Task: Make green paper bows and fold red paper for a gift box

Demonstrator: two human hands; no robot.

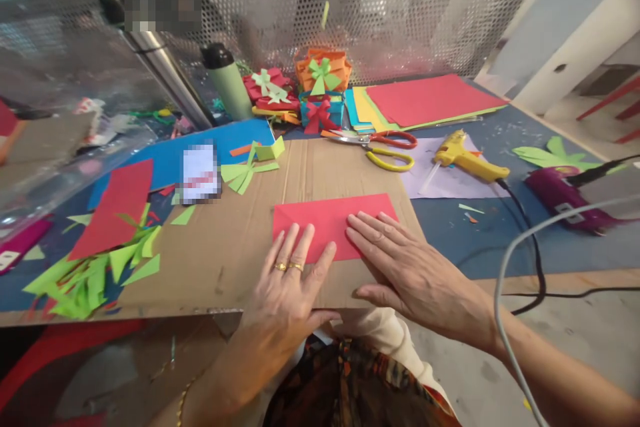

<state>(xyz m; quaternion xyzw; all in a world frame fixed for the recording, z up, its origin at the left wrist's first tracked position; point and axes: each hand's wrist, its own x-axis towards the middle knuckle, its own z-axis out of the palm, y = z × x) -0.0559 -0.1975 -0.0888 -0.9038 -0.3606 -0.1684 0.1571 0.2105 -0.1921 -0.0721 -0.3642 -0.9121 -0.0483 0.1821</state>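
A red sheet of paper (327, 217) lies flat on the brown cardboard (200, 253) in front of me. My left hand (290, 273), with rings on it, rests with fingers stretched over the sheet's lower left part. Across its right part lies my right hand (395, 253), fingers flat and close together, thumb off to the side. Both palms reach over the near side of the paper and hide some of its lower edge. Beyond the sheet are scissors (373, 140) with red and yellow handles.
A yellow glue gun (467, 157) sits on lilac paper (423, 177) at the right, its cord trailing off the table. Green paper scraps (95, 273) heap at the left. Small paper boxes (323, 83), stacked coloured sheets (440, 100) and a green bottle (227, 83) stand at the back.
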